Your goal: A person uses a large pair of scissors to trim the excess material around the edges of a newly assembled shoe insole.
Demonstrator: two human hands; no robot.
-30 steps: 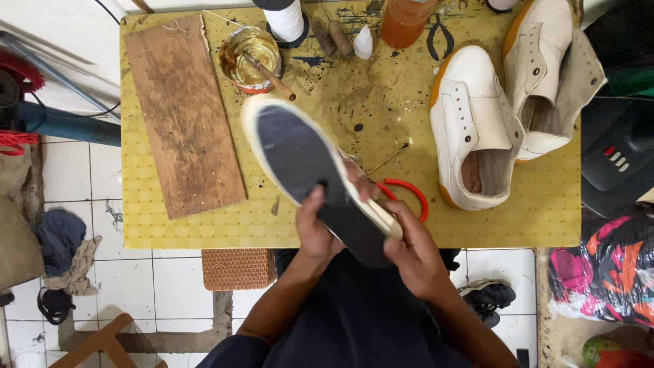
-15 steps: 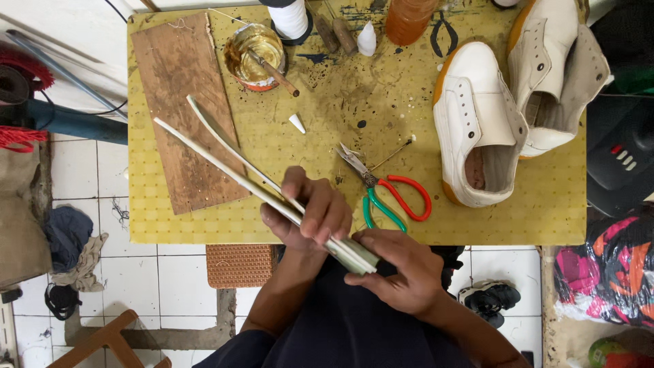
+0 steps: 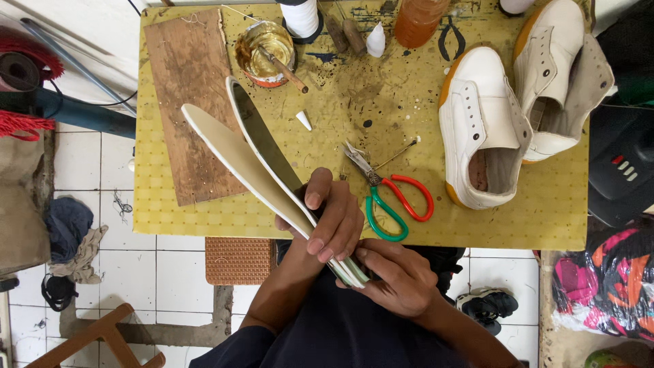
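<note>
1. Left hand [image 3: 334, 221] is wrapping over the near end of two shoe soles [image 3: 252, 153], fingers closed around them, thumb pointing up toward the desk.
2. Right hand [image 3: 398, 279] is gripping the same soles from below at their near tips, fingers curled against the edges.
3. I am seeing the soles pressed together at the hands and splaying apart toward their far ends, which are hanging over a wooden board [image 3: 187, 102] on the yellow desk [image 3: 477, 225].
4. One sole is showing a cream face; the other is showing a dark face with a pale rim.
5. Scissors [image 3: 388, 197] with one red and one green handle are lying just right of the left hand, touching neither hand.
6. Two white shoes [image 3: 484, 123] are resting at the right of the desk, well apart from the hands.
7. An open tin [image 3: 266, 48] with a brush in it is standing beyond the soles, near the board's far corner.
</note>
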